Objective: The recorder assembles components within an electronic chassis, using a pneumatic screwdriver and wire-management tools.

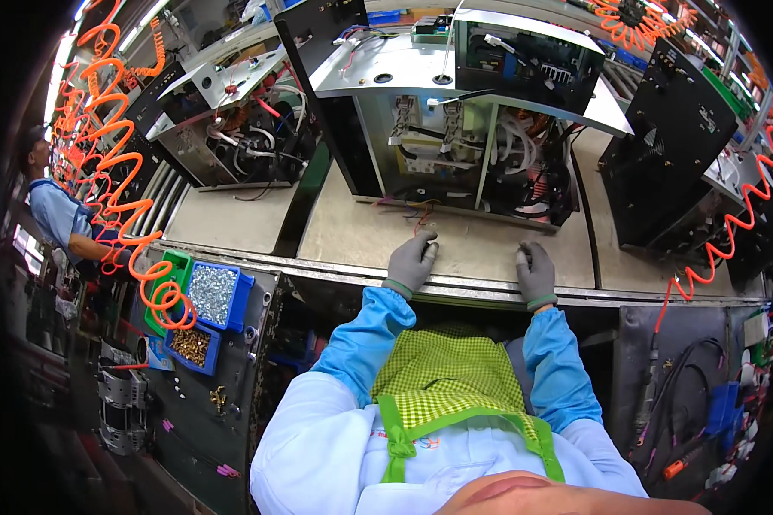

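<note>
My left hand (410, 262), in a grey glove, rests at the near edge of the pale work board (335, 236). Its fingers are curled together beside thin coloured wires (421, 216) that hang out of the machine; whether they pinch a wire end is too small to tell. To the right, at the same edge, my right hand (536, 271) is gloved and closed, with nothing visible in it. Beyond both hands stands an open-sided machine (438, 142) with a silver top plate, a black panel on its left, and circuit parts and white tubing inside.
Similar open machines stand at left (232, 129) and right (670, 146). Orange coiled hoses (120, 163) hang at left. Blue bins hold silver screws (212, 292) and brass parts (191, 346). Cables and an orange-handled tool (675, 469) lie at right. A person (60, 210) stands far left.
</note>
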Action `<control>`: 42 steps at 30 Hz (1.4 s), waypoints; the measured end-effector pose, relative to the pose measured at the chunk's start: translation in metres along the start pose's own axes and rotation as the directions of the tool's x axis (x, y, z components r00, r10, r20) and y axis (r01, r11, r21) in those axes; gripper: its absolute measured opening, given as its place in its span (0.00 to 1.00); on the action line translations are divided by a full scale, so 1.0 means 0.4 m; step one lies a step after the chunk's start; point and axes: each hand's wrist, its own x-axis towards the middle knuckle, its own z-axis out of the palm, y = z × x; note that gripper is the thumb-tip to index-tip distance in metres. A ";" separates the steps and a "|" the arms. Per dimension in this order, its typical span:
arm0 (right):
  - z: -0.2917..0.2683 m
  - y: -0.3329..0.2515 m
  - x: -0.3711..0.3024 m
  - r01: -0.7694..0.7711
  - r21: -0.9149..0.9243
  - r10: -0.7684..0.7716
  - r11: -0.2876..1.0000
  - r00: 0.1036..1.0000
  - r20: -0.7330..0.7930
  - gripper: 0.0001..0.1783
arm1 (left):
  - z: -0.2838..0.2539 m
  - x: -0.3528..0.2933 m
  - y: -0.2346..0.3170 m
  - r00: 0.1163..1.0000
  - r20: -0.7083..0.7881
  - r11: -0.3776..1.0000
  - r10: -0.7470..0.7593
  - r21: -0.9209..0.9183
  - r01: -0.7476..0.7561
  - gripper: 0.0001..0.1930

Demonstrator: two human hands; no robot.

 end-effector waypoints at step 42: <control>0.003 -0.003 0.003 0.005 -0.037 -0.005 0.999 1.000 0.012 0.14 | -0.008 -0.001 0.001 0.999 0.024 0.999 -0.030 -0.012 0.030 0.13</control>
